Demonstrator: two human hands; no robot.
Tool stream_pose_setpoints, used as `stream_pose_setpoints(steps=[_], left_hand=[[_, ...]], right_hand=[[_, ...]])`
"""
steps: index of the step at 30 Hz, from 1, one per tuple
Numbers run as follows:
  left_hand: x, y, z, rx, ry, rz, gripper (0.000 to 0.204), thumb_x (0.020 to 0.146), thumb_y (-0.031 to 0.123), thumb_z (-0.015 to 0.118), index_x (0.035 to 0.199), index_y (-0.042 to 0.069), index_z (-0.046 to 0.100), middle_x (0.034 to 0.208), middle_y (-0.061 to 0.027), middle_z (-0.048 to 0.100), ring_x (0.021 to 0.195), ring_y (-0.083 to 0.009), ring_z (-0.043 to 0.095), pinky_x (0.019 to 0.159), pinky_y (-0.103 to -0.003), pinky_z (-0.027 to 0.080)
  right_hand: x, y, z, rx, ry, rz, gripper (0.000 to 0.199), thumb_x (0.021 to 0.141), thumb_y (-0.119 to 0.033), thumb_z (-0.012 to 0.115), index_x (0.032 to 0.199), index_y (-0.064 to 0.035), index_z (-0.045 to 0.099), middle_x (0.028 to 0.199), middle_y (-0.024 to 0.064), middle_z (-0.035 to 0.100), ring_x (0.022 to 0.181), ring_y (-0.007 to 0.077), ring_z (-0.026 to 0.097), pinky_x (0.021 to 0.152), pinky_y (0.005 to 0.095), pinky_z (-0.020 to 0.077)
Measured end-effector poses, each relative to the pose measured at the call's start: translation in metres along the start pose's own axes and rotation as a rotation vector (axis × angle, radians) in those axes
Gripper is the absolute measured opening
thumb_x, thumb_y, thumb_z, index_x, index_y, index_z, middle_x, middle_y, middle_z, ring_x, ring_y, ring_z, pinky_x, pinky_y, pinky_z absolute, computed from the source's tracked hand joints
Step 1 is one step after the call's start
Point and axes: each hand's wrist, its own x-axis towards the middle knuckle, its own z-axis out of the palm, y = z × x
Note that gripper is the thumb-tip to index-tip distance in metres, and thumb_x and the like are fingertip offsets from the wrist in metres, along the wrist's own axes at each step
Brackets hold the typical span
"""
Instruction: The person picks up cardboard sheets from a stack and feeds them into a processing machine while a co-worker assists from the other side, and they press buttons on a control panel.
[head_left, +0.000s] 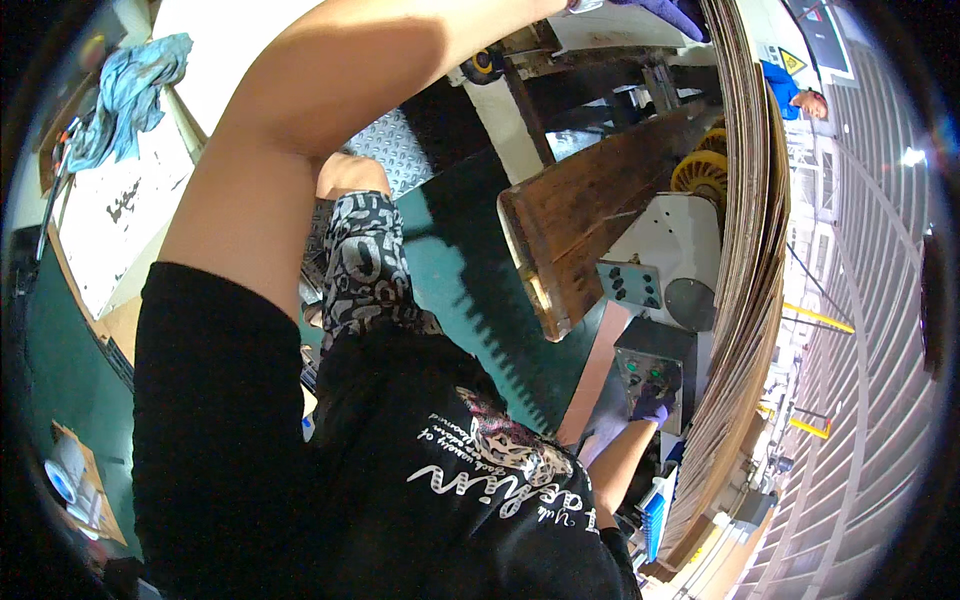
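My left arm reaches across the upper part of the head view. My left hand (672, 14), in a purple glove, is partly cut off by the top edge. Its visible fingers stretch toward a tall stack of brown corrugated cardboard sheets (752, 200); whether they touch it is unclear. On the right, my right hand (652, 411), also in a purple glove, is at the lower part of a dark control box (640, 372) with green-lit buttons. The fingers there are too dark and small to make out.
A wooden board (600, 210) and a white machine housing (665, 250) with a knob panel (630, 285) lie between my body and the stack. Yellow wheels (702, 172) sit behind. A blue cloth (130, 100) lies at far left. A person in blue (785, 92) is beyond the stack.
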Motion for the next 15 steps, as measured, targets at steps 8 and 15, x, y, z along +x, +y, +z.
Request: stream_pose_setpoints(steps=[8, 15], left_hand=[[-0.019, 0.016, -0.016, 0.006, 0.04, 0.073, 0.05, 0.092, 0.043, 0.046, 0.133, 0.014, 0.041, 0.142, -0.0092, 0.039, 0.117, -0.0264, 0.049, 0.09, -0.046, 0.049], [0.007, 0.011, -0.028, -0.068, 0.058, 0.051, 0.042, 0.086, 0.032, 0.061, 0.123, 0.014, 0.05, 0.133, -0.009, 0.049, 0.106, -0.0248, 0.056, 0.085, -0.045, 0.052]], right_hand=[[-0.017, -0.02, 0.01, -0.472, -0.263, 0.031, 0.049, 0.089, -0.037, 0.058, 0.136, -0.0295, 0.044, 0.121, 0.005, 0.057, 0.086, 0.0257, 0.06, 0.058, 0.0366, 0.0475], [-0.053, -0.061, 0.04, 0.571, -0.047, 0.602, 0.042, 0.094, -0.021, 0.05, 0.135, -0.0099, 0.049, 0.141, 0.0121, 0.046, 0.129, 0.0252, 0.042, 0.112, 0.0406, 0.0268]])
